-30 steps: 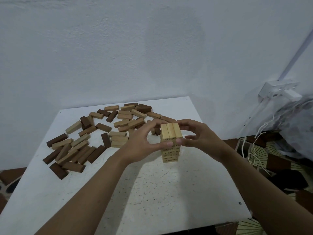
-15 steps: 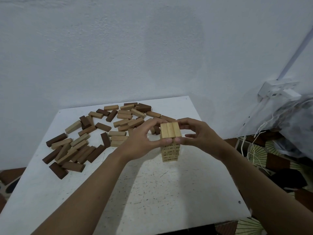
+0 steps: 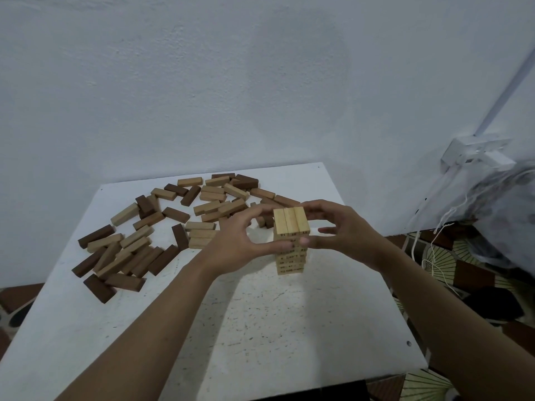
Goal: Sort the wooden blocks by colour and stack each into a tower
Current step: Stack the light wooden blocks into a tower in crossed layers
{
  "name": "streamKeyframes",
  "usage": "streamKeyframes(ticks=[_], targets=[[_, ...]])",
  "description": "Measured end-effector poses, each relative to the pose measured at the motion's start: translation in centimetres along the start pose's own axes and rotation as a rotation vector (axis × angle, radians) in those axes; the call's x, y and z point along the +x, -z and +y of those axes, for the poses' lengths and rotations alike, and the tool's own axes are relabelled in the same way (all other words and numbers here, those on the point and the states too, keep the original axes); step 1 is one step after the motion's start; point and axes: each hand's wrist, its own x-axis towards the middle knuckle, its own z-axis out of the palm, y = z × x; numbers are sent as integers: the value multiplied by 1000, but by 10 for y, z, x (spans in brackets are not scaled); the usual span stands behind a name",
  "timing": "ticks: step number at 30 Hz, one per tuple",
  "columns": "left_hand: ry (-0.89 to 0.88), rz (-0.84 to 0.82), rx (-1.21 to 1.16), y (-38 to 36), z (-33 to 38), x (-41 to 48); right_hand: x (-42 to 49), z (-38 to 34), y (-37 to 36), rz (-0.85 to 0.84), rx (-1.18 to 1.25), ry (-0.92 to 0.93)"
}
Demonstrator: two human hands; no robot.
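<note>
A tower of light wooden blocks (image 3: pixel 291 256) stands on the white table (image 3: pixel 260 328), right of centre, with three blocks side by side on top. My left hand (image 3: pixel 237 244) curls round its left side, index finger at the far top edge and thumb on the near face. My right hand (image 3: pixel 341 230) mirrors it on the right, fingers behind the top layer and thumb on the front. Loose blocks in light, mid-brown and dark brown (image 3: pixel 162 227) lie scattered over the table's far left half.
A pale wall rises right behind the table. To the right hang a white socket box (image 3: pixel 474 151) with white cables (image 3: pixel 434 241), and a dark bag sits above the patterned floor. The table's near and right edges are close by.
Both hands stay cupped round the top of the light tower. Only the fingers have shifted slightly, and the tower has not moved.
</note>
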Motion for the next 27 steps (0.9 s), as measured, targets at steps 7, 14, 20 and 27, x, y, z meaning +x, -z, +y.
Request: streamKeyframes(ticks=[7, 14, 20, 27], targets=[[21, -6, -41, 1, 3, -5, 0, -1, -2, 17, 2, -1], [19, 20, -32, 2, 8, -4, 2, -1, -1, 15, -16, -8], [19, 27, -25, 2, 11, -5, 2, -2, -1, 8, -17, -12], [52, 26, -54, 1, 18, -10, -3, -5, -2, -1, 2, -12]])
